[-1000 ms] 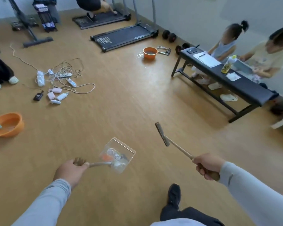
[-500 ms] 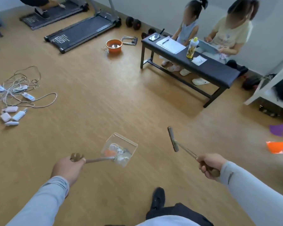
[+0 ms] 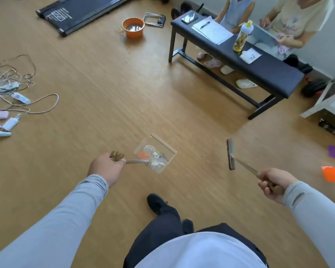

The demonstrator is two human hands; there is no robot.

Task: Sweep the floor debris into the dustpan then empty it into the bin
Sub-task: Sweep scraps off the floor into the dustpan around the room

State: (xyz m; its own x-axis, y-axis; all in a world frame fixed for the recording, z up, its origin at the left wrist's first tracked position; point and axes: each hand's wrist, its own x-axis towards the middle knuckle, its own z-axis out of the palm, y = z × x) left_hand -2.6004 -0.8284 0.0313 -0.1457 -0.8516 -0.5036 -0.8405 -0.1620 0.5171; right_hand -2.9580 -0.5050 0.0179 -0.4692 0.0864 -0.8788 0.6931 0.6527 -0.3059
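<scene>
The left hand (image 3: 105, 167) has its fingers curled round the end of the handle, and the clear dustpan (image 3: 155, 153) hangs out ahead of it, centre of the frame, clear of the floor. Its handle runs nearly level from the fist toward the right, pan mouth tipped toward the upper right. Debris (image 3: 150, 155) is aboard: an orange scrap, pale bits, something dark.

The right hand (image 3: 275, 183), lower right, is wrapped tight on the brush (image 3: 231, 154), whose shaft slants up-left and whose head stands on end, well apart from the pan.

No bin shows anywhere. My guess is the left hand does the tipping, so the pan must stay level meanwhile.

Against half a second ago, the bench (image 3: 259, 68) has slid left and larger, and the orange shape (image 3: 333, 174) at the right edge is nearer; both grips look unchanged.
</scene>
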